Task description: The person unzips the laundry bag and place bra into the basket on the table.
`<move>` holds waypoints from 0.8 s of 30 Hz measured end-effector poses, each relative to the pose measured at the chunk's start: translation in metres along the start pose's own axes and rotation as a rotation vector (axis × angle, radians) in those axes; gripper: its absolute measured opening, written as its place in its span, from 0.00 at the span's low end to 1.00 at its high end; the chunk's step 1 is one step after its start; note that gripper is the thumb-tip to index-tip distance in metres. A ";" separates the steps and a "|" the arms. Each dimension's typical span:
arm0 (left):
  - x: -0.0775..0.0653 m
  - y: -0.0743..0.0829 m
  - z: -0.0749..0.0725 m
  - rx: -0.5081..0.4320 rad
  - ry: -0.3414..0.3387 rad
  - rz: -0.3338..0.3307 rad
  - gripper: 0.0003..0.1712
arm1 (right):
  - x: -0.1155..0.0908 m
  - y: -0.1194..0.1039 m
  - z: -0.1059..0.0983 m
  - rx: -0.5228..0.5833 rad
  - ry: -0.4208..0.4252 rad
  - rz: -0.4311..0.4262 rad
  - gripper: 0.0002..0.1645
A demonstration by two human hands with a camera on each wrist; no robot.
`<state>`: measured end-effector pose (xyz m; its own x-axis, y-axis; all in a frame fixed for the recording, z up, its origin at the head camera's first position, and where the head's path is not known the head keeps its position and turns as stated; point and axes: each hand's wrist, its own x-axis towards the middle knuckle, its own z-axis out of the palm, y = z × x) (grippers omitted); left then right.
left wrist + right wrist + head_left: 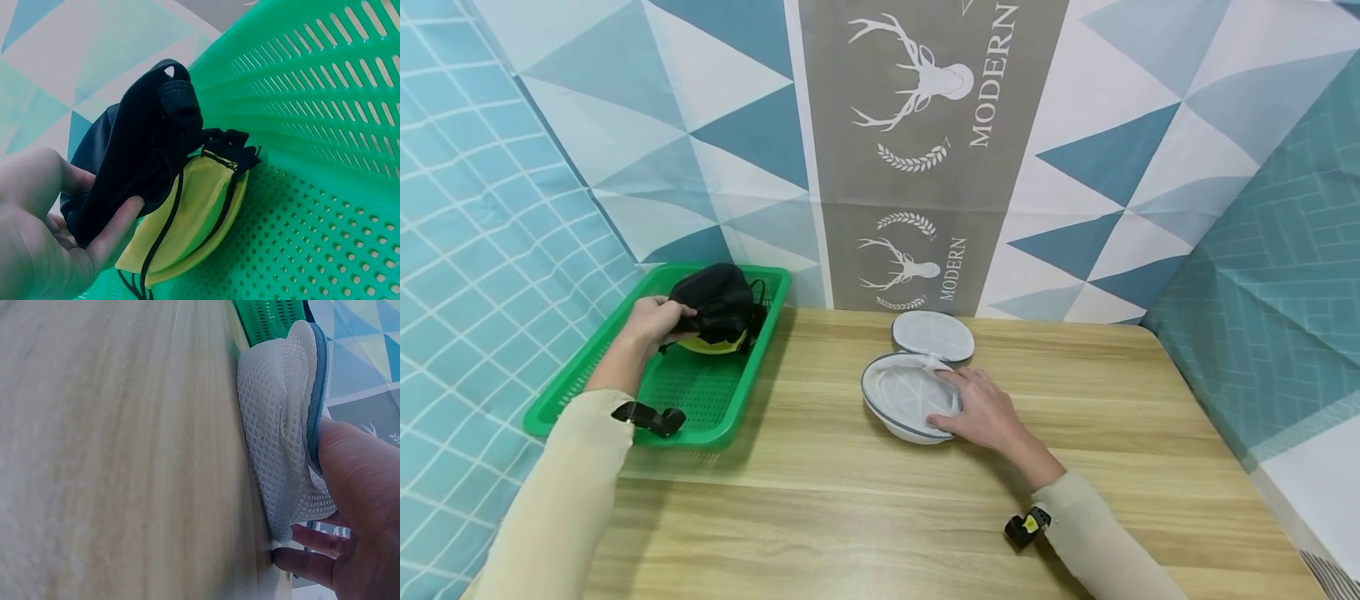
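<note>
My left hand pinches the edge of a black cloth cap between thumb and fingers. The cap is lifted over the green basket, its strap showing in the left wrist view. Partly under it, a yellow drawstring bag with black cords lies in the basket. On the table, a white mesh laundry bag stands with its round zipped lid folded back. My right hand grips its near right rim, thumb at the grey-blue zip and other fingers around the side.
The wooden table meets a patterned wall cloth at the back. Blue tile-patterned cloth borders the basket on the left. Another teal cloth hangs along the right side.
</note>
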<state>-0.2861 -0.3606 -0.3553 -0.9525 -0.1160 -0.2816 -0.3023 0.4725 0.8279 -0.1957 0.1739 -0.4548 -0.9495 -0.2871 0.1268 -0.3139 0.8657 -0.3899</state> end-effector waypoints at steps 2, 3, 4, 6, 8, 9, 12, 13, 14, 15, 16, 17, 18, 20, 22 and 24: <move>0.001 0.000 0.000 0.001 -0.002 -0.002 0.35 | 0.000 0.000 0.000 0.000 0.000 0.000 0.49; 0.002 0.000 0.001 0.000 -0.001 -0.002 0.35 | 0.000 0.000 0.000 0.002 0.000 0.002 0.49; 0.002 0.000 0.001 0.003 0.000 -0.003 0.35 | 0.000 0.000 0.000 0.003 0.000 0.001 0.49; 0.003 0.000 0.001 0.004 0.002 -0.005 0.35 | 0.001 0.001 0.001 0.000 0.002 -0.002 0.49; 0.004 0.000 0.002 0.001 0.009 -0.008 0.34 | 0.001 0.001 0.001 0.000 0.004 -0.001 0.49; 0.005 0.000 0.002 -0.001 0.013 -0.010 0.34 | 0.000 0.001 0.001 0.001 0.004 -0.001 0.49; 0.007 0.000 0.002 -0.013 0.020 -0.014 0.34 | 0.000 0.000 0.000 0.000 0.003 0.000 0.49; 0.008 0.000 0.002 -0.015 0.023 -0.017 0.33 | 0.000 0.000 0.000 0.001 0.002 0.000 0.49; 0.009 -0.001 0.002 -0.014 0.024 -0.018 0.34 | 0.000 0.000 0.000 -0.001 0.002 -0.001 0.49; 0.009 -0.001 0.002 -0.010 0.026 -0.021 0.34 | 0.001 0.000 0.000 -0.001 0.001 0.000 0.49; 0.010 -0.001 0.001 -0.007 0.028 -0.021 0.34 | 0.001 0.000 0.000 -0.002 -0.001 0.000 0.49; 0.010 -0.001 0.001 -0.002 0.030 -0.021 0.34 | 0.001 0.000 0.000 -0.003 -0.002 -0.001 0.50; 0.010 -0.001 0.001 0.003 0.032 -0.021 0.34 | 0.001 0.000 0.001 -0.005 -0.002 -0.001 0.50; 0.011 -0.002 0.000 0.021 0.031 -0.020 0.34 | 0.002 0.000 0.001 -0.004 -0.003 -0.001 0.50; 0.010 -0.003 0.000 0.036 0.024 -0.010 0.35 | 0.002 0.000 0.000 -0.003 -0.002 -0.001 0.50; 0.010 -0.004 -0.001 0.049 0.016 0.000 0.34 | 0.002 0.000 0.001 -0.001 0.000 -0.002 0.50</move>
<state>-0.2949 -0.3640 -0.3611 -0.9532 -0.1299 -0.2731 -0.3003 0.5144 0.8033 -0.1973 0.1733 -0.4552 -0.9487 -0.2890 0.1279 -0.3161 0.8655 -0.3886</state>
